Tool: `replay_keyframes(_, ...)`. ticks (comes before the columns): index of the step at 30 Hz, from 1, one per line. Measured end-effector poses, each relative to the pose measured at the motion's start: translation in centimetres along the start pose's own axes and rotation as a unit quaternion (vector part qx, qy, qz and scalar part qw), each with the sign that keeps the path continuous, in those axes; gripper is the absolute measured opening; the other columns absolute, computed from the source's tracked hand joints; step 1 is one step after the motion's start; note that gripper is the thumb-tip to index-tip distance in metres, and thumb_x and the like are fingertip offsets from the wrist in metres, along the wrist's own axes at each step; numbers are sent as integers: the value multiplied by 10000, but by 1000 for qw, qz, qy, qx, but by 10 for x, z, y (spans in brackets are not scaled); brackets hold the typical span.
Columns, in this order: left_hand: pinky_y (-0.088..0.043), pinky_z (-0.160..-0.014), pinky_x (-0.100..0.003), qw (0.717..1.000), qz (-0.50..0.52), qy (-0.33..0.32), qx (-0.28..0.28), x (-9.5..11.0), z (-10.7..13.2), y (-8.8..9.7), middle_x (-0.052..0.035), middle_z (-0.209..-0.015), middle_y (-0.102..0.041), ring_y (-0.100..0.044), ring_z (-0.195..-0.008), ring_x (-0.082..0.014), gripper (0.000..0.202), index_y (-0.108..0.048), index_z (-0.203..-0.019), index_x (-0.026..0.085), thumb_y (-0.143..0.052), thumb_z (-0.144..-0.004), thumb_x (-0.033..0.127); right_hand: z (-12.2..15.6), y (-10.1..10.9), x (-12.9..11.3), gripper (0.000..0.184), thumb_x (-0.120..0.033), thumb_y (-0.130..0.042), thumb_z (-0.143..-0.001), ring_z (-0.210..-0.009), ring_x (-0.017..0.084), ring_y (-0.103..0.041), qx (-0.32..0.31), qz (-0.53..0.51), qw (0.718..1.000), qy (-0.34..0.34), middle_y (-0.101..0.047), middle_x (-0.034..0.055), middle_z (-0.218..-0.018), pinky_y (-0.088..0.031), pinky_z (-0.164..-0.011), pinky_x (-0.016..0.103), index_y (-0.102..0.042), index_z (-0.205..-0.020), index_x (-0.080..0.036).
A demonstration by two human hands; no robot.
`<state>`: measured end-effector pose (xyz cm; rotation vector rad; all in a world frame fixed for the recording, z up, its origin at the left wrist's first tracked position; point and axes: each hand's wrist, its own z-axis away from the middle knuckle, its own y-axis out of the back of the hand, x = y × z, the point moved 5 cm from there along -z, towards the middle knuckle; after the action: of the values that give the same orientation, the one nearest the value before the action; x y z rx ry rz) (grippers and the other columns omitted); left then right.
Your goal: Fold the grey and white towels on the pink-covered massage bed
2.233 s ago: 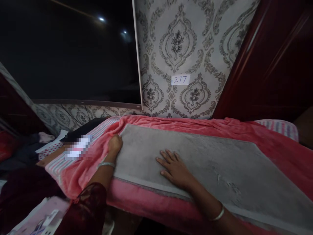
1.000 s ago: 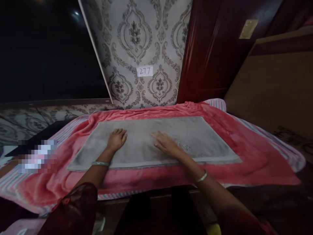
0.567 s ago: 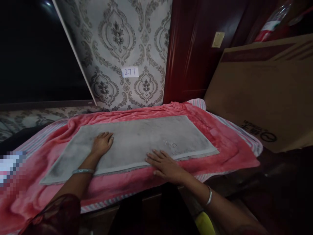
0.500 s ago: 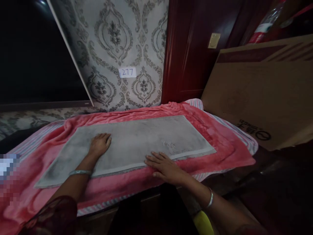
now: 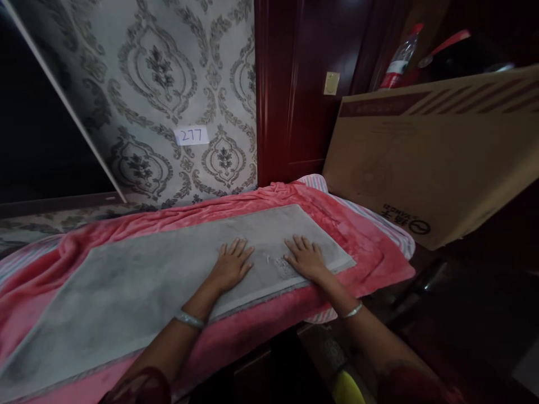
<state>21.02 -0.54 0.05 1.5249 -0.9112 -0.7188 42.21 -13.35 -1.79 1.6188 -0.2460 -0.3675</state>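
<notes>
A long grey cloth, like a towel or mat [image 5: 138, 286], lies spread flat over a pink plush blanket [image 5: 261, 314]. My left hand [image 5: 229, 266] rests palm down on its middle, fingers spread. Farther right, my right hand [image 5: 306, 258] also lies flat on the cloth with fingers apart, close to its right end. Between the two hands, a small embroidered-looking patch [image 5: 281, 266] shows on the grey surface, partly beside my right fingers. Neither hand grips anything.
A big cardboard box [image 5: 421, 157] leans at the right, with a red-labelled bottle [image 5: 400, 59] behind it. A dark screen [image 5: 46, 123] stands at the left. Against the patterned wall hangs a paper marked 277 [image 5: 192, 135]. Something yellow [image 5: 347, 388] is below the front edge.
My left hand has moved right along the grey cloth. My right hand has shifted from its front edge up onto the right part. The view has turned rightward.
</notes>
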Motion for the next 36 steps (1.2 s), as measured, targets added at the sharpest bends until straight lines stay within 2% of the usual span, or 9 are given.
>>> replay_keyframes(6,-211,-1181,-671,999,28,-24,24,-3,5,-9,-130,-1617,-351,-275,-1510,-339,521,-475,-1484,278,-402,-997,447,33,-13,11,591,-535,-310,-1029,-1517,324,-222,46,-9,998,31,-264,88,-1646,-192,-1196,565,-348,-1568,-297)
replay_keyframes(10,-225,-1191,-632,998,41,-33,36,-2,6,-7,-125,-1586,-410,-308,-1493,-323,471,-540,-1428,263,-418,-994,399,37,-11,10,569,-497,-342,-1030,-1512,317,-239,70,-9,997,26,-300,84,-1632,-195,-1201,549,-375,-1558,-287)
replay_keyframes(13,-267,-1181,-591,997,48,-50,34,7,3,-2,-136,-1546,-457,-361,-1454,-324,439,-585,-1373,233,-472,-972,373,37,-9,9,563,-483,-359,-1028,-1513,311,-238,69,-10,997,23,-300,79,-1632,-198,-1202,537,-385,-1553,-283)
replay_keyframes(17,-428,-1050,-468,990,82,-112,38,33,-13,8,-142,-1304,-616,-548,-1216,-295,449,-612,-1306,202,-621,-898,391,38,-7,9,556,-481,-362,-1027,-1505,315,-256,74,-11,997,21,-300,69,-1633,-216,-1190,538,-391,-1549,-292)
replay_keyframes(20,-463,-961,-398,981,122,-145,39,48,-30,10,-106,-1104,-654,-588,-1070,-257,378,-648,-1203,212,-684,-860,366,38,-7,9,559,-485,-361,-1027,-1504,316,-259,82,-11,996,24,-311,74,-1629,-221,-1187,531,-395,-1548,-285)
replay_keyframes(24,-464,-921,-331,975,201,-88,34,46,-54,2,-61,-967,-685,-616,-973,-200,116,-687,-958,209,-643,-851,205,38,-7,9,559,-493,-355,-1025,-1495,320,-277,86,-15,996,24,-327,81,-1621,-218,-1184,543,-404,-1544,-292)
replay_keyframes(29,-482,-771,-284,974,221,-1,43,33,-71,-6,-29,-820,-684,-623,-796,-158,181,-664,-884,177,-488,-866,142,39,-6,8,560,-497,-348,-1025,-1496,318,-274,89,-17,996,23,-333,78,-1620,-223,-1182,541,-410,-1541,-288)
replay_keyframes(32,-471,-722,-268,974,220,30,43,30,-68,-6,-24,-803,-675,-613,-758,-149,161,-653,-873,172,-492,-871,183,39,-5,8,559,-494,-337,-1027,-1497,321,-269,92,-21,995,27,-327,82,-1622,-220,-1181,545,-416,-1539,-283)
replay_keyframes(36,-450,-697,-278,978,204,35,28,34,-60,-6,-27,-789,-662,-598,-760,-170,102,-641,-751,192,-678,-769,285,39,-6,9,560,-502,-335,-1026,-1491,321,-282,98,-21,994,30,-336,77,-1619,-217,-1181,544,-416,-1538,-292)
